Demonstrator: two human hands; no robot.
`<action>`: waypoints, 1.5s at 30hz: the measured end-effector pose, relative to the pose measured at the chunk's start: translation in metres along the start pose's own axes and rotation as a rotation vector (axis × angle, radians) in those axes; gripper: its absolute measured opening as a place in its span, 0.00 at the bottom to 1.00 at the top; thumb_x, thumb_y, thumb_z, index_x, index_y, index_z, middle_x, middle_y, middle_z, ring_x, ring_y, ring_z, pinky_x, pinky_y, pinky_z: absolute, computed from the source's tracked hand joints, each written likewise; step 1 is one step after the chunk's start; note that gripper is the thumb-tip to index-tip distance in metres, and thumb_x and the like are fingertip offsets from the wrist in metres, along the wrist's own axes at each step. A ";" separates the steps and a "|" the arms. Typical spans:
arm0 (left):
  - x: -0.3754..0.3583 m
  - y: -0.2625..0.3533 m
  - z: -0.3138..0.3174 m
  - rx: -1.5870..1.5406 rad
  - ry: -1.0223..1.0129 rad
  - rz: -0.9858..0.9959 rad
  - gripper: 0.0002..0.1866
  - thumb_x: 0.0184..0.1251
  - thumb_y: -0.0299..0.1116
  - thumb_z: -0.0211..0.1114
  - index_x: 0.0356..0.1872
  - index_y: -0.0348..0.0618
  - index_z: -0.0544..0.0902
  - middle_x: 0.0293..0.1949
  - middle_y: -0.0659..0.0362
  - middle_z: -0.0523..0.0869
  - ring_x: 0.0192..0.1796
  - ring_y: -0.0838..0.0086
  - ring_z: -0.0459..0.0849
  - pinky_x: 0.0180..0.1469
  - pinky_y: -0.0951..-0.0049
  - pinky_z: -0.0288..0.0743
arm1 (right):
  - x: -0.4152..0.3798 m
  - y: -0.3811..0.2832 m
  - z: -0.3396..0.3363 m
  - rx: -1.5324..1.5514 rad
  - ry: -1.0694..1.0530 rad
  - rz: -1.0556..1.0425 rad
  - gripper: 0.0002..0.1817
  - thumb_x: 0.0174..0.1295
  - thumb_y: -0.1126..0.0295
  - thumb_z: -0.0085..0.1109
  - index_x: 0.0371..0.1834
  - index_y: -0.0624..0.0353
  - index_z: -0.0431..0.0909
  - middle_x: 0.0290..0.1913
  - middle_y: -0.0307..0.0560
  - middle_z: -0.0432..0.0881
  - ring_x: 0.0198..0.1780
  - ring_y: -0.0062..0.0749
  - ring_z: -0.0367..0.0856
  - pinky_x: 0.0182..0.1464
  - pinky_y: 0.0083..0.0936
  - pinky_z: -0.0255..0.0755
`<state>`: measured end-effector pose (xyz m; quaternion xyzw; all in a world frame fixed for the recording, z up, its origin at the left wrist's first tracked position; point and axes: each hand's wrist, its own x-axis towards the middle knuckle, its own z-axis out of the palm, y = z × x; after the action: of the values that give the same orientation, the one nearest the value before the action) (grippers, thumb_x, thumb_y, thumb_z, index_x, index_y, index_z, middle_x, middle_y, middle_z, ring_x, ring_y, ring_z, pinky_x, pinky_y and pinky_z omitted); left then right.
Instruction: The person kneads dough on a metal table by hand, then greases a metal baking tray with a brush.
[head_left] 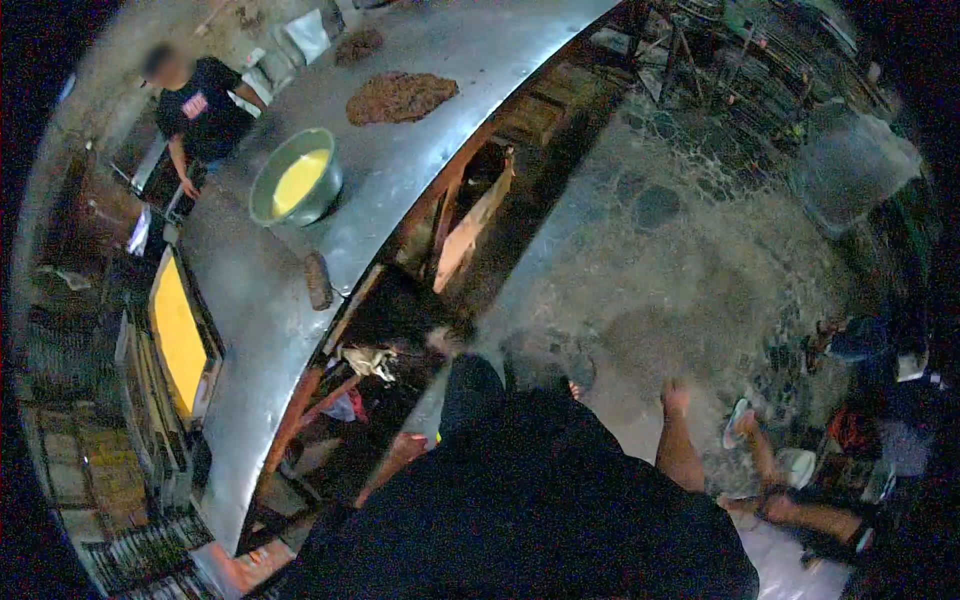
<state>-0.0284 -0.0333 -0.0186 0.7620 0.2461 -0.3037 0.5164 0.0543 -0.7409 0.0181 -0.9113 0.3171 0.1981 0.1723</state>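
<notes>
My left hand (pixel 408 446) hangs beside my dark shirt, near the underside of the metal-topped table (pixel 330 250). Its fingers are mostly hidden, and a small yellow-green spot shows next to it. On my other side, my right hand (pixel 676 398) hangs low over the concrete floor (pixel 600 260). It is too small and blurred for me to make out its fingers. Neither hand touches the table top. A green basin (pixel 328 188) with yellow contents (pixel 300 182) stands on the table, away from both hands.
Brown crumbly heaps (pixel 400 98) and a short brown cylindrical piece (pixel 318 280) lie on the table. A framed yellow sheet (pixel 180 335) leans at its far side. A person in a dark shirt (pixel 208 110) stands across the table. Another person's bare legs (pixel 810 515) extend at lower right.
</notes>
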 end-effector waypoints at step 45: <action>0.216 0.604 0.385 -1.461 0.917 -0.761 0.13 0.66 0.34 0.62 0.46 0.36 0.80 0.27 0.54 0.84 0.24 0.69 0.81 0.24 0.69 0.75 | 0.450 -0.981 -0.221 0.186 -0.110 -1.472 0.30 0.72 0.57 0.45 0.70 0.66 0.59 0.70 0.69 0.59 0.72 0.63 0.54 0.73 0.48 0.48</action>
<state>0.4574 -0.5893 0.1031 0.1630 0.7871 0.1074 0.5851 1.0683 -0.3420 0.1822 -0.8585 -0.3691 0.0493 0.3526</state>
